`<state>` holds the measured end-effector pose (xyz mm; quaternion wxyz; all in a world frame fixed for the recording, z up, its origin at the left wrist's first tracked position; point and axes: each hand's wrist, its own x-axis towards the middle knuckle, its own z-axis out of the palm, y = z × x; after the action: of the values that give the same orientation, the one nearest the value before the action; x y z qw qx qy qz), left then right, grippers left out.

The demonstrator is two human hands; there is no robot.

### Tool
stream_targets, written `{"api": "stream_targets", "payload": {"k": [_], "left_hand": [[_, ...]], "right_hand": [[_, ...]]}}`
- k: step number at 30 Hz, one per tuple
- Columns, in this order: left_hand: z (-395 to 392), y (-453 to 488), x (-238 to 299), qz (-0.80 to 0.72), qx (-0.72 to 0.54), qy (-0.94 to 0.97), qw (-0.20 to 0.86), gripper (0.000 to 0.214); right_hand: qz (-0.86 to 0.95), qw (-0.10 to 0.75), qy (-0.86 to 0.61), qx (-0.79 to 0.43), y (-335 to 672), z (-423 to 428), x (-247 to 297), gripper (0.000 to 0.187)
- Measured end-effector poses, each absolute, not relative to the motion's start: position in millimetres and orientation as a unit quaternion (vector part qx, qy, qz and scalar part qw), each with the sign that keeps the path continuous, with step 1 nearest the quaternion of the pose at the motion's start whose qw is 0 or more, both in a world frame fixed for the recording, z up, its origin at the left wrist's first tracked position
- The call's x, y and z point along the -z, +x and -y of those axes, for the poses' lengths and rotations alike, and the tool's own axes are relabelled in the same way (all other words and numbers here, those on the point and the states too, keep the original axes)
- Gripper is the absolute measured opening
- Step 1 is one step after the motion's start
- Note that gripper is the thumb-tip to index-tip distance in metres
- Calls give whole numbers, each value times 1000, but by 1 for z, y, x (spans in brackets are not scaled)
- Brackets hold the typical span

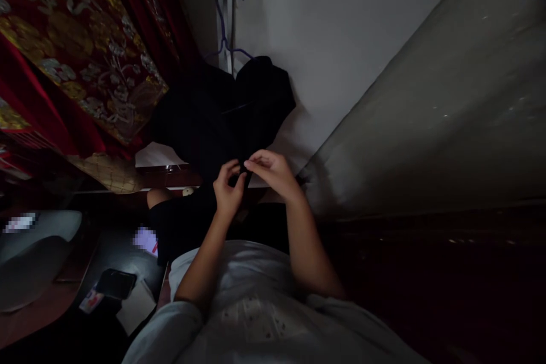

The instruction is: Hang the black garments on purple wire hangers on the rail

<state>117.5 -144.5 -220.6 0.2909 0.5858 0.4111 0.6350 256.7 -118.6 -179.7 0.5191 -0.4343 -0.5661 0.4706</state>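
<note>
A black garment [222, 114] hangs on a purple hanger [224, 40] against a white wall, in dim light. Both my hands are raised to its lower edge. My left hand [228, 190] has its fingers curled and pinched on the dark cloth. My right hand [273, 173] meets it from the right, thumb and fingertips pressed together on the same bit of fabric. What exactly sits between the fingertips is too dark to make out.
A red and gold patterned curtain [72, 40] hangs at the left. A grey slanted panel [426, 108] fills the right. Below left, a dark phone [116, 283], cards and papers lie on a surface, beside a grey cushion [34, 256].
</note>
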Motion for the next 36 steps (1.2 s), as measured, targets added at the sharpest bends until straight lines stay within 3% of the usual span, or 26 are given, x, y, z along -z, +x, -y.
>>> {"api": "stream_targets", "payload": {"k": [2, 6, 13, 20, 26, 32, 36], "left_hand": [[145, 117, 217, -424, -632, 588, 276, 10], [147, 112, 213, -433, -647, 570, 262, 10], [150, 106, 217, -441, -615, 582, 299, 20], [152, 104, 217, -458, -614, 577, 283, 15], [144, 97, 221, -462, -610, 586, 265, 18], [123, 89, 238, -469, -575, 620, 255, 13], [113, 89, 198, -432, -553, 666, 253, 7]], "right_hand": [[564, 521, -430, -475, 257, 123, 174, 36], [554, 516, -421, -499, 250, 127, 181, 37], [608, 474, -443, -457, 248, 127, 189, 18], [536, 473, -427, -553, 237, 138, 175, 18], [512, 520, -413, -544, 233, 96, 124, 21], [532, 601, -368, -470, 237, 24, 49, 36], [545, 603, -361, -457, 229, 43, 39, 32]]}}
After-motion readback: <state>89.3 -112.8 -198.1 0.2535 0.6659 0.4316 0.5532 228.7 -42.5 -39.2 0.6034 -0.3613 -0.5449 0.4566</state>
